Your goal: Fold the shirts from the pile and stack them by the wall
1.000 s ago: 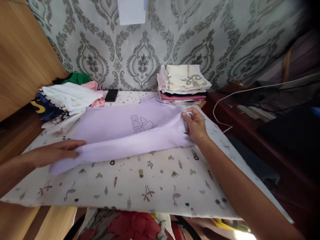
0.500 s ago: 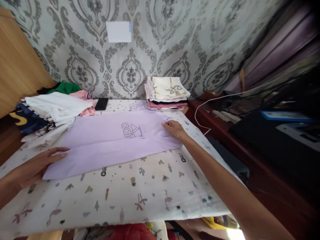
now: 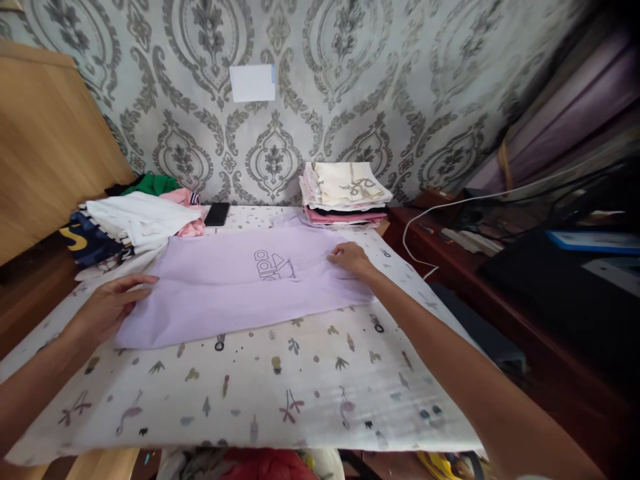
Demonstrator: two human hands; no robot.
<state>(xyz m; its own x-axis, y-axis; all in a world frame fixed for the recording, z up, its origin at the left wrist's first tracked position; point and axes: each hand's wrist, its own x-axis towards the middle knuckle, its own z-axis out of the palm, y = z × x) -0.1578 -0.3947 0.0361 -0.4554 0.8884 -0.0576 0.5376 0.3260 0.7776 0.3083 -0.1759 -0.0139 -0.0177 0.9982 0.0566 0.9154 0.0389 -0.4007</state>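
A lilac shirt [image 3: 215, 303] with a black outlined logo lies across the patterned white cloth, its near side folded over lengthwise so that part of the logo is covered. At its left end, my left hand [image 3: 117, 300] has the edge between thumb and fingers. My right hand [image 3: 350, 259] pinches the fabric near the shirt's right end, where it is wrinkled. Part of the shirt reaches back toward a stack of folded clothes.
A folded stack [image 3: 345, 187] stands by the wall. Loose clothes [image 3: 140, 220] are heaped at the back left beside a black phone [image 3: 217, 214]. A white cable [image 3: 407, 233] runs over the dark red desk [image 3: 450, 250] on the right.
The view has shifted, so the scene sits further right. My left hand has moved slightly away from me along the shirt's left edge; my right hand still pinches the fabric.
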